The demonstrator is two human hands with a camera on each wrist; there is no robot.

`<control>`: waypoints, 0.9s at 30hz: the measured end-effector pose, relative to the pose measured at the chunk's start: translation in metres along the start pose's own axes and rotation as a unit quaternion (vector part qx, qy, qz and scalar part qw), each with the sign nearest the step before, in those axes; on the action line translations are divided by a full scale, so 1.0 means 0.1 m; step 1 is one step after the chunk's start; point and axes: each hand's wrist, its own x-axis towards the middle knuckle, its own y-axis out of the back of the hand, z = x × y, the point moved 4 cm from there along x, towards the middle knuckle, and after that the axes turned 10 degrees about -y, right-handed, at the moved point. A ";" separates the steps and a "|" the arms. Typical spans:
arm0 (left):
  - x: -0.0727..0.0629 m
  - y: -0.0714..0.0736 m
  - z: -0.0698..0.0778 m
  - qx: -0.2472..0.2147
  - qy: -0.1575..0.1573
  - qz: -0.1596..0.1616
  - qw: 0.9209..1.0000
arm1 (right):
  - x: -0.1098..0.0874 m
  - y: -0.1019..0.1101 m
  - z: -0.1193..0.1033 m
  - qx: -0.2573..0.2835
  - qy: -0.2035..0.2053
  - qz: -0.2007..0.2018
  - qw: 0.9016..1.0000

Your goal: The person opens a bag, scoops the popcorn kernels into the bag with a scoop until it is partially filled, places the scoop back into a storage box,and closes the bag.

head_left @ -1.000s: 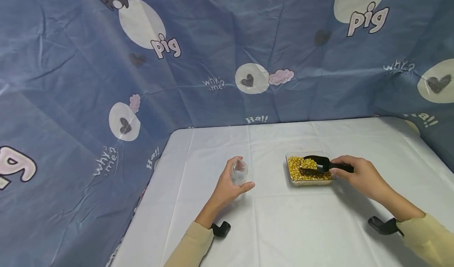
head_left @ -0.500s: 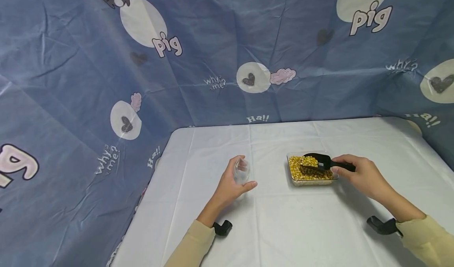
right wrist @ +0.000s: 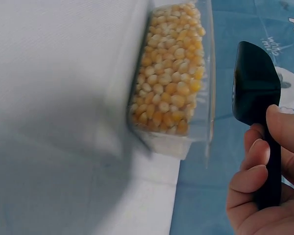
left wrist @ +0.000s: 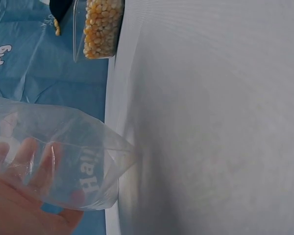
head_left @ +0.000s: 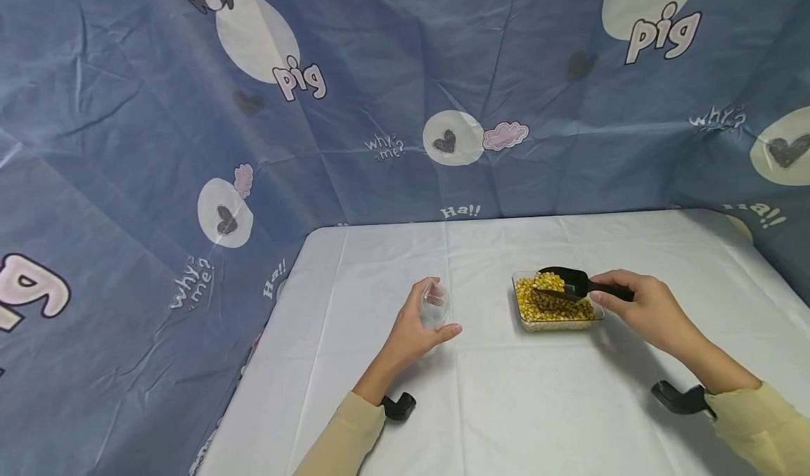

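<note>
"What's biggest there?"

"The backdrop (head_left: 354, 54), blue with printed hearts and words, along the far and left sides."

"Below it?"

"A white-covered table (head_left: 506, 406). Right of centre, on its far half, sits a clear tub (head_left: 560, 325)."

"And the hands?"

"The left hand (head_left: 405, 335) is left of the tub, well apart from it, fingers curved partway round a clear bag (head_left: 433, 307), thumb on the near side. The right hand (head_left: 645, 311), at the tub's right, has fingers and thumb closed on the handle of a black scoop (head_left: 576, 284)."

"Where's the scoop exactly?"

"Just above the tub, not touching it, pointing left."

"Smallest thing?"

"Corn (head_left: 538, 309), yellow kernels filling much of the tub, with more heaped in the scoop."
</note>
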 end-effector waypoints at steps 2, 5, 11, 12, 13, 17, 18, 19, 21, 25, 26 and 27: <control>0.00 0.00 0.01 0.002 -0.003 -0.001 1.000 | 0.01 0.00 -0.03 0.001 0.005 0.005 1.000; 0.01 0.00 0.02 -0.002 -0.001 -0.002 1.000 | 0.01 0.01 -0.07 0.007 0.016 0.010 1.000; 0.01 -0.02 0.05 -0.012 0.010 -0.002 1.000 | 0.03 0.02 -0.17 0.016 0.024 0.014 0.999; 0.01 -0.02 0.06 -0.013 0.012 -0.003 1.000 | 0.03 0.02 -0.18 0.017 0.024 0.014 0.999; 0.02 -0.03 0.09 -0.014 0.013 -0.003 1.000 | 0.03 0.02 -0.20 0.018 0.023 0.014 0.999; 0.02 0.00 0.27 -0.022 0.019 -0.011 1.000 | 0.03 0.01 -0.26 0.028 0.018 0.012 0.999; 0.02 0.01 0.32 -0.024 0.020 -0.012 0.999 | 0.04 0.01 -0.27 0.031 0.017 0.011 0.999; 0.02 0.02 0.37 -0.026 0.020 -0.013 0.999 | 0.04 0.01 -0.28 0.034 0.017 0.010 0.999; 0.02 0.04 0.45 -0.029 0.018 -0.013 0.999 | 0.04 0.01 -0.31 0.038 0.017 0.011 0.999; 0.02 0.02 0.36 -0.029 0.017 -0.008 0.999 | 0.05 -0.01 -0.38 0.045 0.019 0.012 0.999; 0.02 0.01 0.30 -0.027 0.017 -0.007 0.999 | 0.05 -0.01 -0.39 0.046 0.020 0.013 0.999; 0.02 -0.01 0.24 -0.025 0.017 -0.007 1.000 | 0.06 -0.01 -0.41 0.047 0.020 0.014 0.999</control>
